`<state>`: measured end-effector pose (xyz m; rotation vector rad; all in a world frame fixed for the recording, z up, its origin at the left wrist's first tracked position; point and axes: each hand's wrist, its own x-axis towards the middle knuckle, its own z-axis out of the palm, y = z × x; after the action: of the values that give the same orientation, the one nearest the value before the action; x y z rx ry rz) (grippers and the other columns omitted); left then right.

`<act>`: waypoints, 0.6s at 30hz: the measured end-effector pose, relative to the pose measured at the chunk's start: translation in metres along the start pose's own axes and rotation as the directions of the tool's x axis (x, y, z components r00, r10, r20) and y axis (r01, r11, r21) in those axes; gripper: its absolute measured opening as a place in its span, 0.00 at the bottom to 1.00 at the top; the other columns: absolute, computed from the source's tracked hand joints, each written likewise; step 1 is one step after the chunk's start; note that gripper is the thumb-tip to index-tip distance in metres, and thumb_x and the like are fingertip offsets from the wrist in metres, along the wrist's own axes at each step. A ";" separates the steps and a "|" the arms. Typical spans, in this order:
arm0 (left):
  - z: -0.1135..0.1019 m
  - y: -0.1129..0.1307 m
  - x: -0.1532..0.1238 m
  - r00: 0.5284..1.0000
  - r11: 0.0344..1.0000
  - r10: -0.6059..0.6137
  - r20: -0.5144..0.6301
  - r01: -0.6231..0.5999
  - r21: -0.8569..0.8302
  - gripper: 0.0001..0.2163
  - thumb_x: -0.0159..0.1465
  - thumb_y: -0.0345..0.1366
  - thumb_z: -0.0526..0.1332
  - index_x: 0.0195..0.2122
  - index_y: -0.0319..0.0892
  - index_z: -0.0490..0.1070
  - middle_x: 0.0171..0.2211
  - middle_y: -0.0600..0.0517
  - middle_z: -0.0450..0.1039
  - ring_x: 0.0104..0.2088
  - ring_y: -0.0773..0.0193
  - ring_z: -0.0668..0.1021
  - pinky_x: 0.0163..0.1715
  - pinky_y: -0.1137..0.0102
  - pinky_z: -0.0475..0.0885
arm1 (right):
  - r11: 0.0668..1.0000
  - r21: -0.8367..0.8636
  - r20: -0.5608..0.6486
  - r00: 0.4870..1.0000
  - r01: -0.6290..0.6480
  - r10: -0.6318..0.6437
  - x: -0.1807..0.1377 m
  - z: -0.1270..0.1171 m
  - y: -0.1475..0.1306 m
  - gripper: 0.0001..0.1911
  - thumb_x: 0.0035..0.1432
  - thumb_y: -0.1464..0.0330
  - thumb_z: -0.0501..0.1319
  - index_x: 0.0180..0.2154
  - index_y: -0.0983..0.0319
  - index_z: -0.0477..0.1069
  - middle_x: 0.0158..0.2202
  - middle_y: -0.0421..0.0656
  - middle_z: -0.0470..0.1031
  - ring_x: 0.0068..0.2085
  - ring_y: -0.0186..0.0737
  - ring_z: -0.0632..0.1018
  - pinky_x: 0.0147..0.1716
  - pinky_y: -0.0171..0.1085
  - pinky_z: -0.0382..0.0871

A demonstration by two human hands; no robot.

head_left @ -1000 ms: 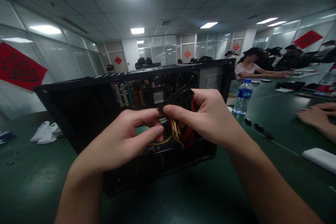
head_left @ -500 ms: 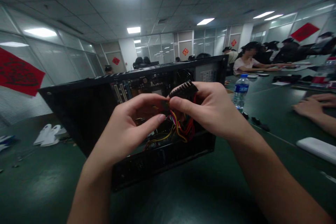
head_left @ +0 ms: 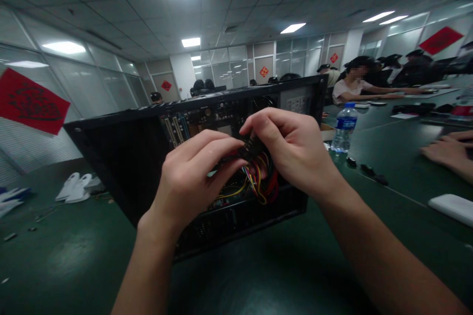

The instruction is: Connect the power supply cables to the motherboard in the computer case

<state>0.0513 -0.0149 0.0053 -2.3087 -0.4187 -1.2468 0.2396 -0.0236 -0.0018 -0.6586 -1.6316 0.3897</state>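
An open black computer case [head_left: 111, 157] lies on its side on the dark green table [head_left: 295, 266], its motherboard [head_left: 207, 120] facing me. My left hand [head_left: 195, 177] and my right hand [head_left: 291, 150] meet in front of the opening. Both pinch a black cable connector [head_left: 247, 150] between fingers and thumbs. A bundle of red, yellow and black wires [head_left: 262, 184] hangs from the connector down into the case. My right hand hides most of the connector.
A water bottle [head_left: 343, 128] stands right of the case, with small dark parts [head_left: 365, 170] on the table near it. Another person's hand [head_left: 449, 150] rests at the right edge beside a white object [head_left: 451, 206]. White items [head_left: 76, 187] lie at the left. People sit at the far right.
Both hands have closed tighter round the connector and turned it; its wide black end, showing above my right fingers before, is now hidden. My left hand has risen toward the right one.
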 end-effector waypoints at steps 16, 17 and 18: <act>0.000 0.007 0.004 0.999 0.999 -0.002 0.038 0.004 -0.039 0.11 0.64 0.39 0.66 0.46 0.46 0.74 0.40 0.50 0.78 0.38 0.62 0.81 0.39 0.70 0.77 | 0.976 -0.181 -0.079 0.987 0.124 -0.141 -0.004 0.007 -0.001 0.27 0.68 0.48 0.49 0.31 0.62 0.71 0.29 0.41 0.72 0.32 0.33 0.75 0.29 0.31 0.67; 0.000 0.007 0.005 0.999 0.999 -0.005 0.051 0.008 -0.048 0.11 0.64 0.40 0.66 0.47 0.46 0.74 0.40 0.50 0.78 0.38 0.62 0.81 0.39 0.70 0.78 | 0.974 -0.184 -0.076 0.986 0.130 -0.146 -0.005 0.008 -0.002 0.27 0.68 0.49 0.49 0.32 0.62 0.72 0.30 0.41 0.72 0.33 0.33 0.75 0.30 0.31 0.68; 0.000 0.008 0.005 0.998 0.998 -0.006 0.063 0.009 -0.057 0.12 0.64 0.40 0.65 0.48 0.47 0.73 0.40 0.50 0.78 0.39 0.62 0.81 0.39 0.70 0.78 | 0.973 -0.188 -0.077 0.985 0.136 -0.153 -0.005 0.008 -0.003 0.26 0.69 0.49 0.49 0.34 0.62 0.72 0.32 0.41 0.72 0.34 0.33 0.75 0.31 0.31 0.68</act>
<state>0.0577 -0.0210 0.0072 -2.4019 -0.4184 -1.2072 0.2315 -0.0279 -0.0053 -0.6787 -1.6283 0.1026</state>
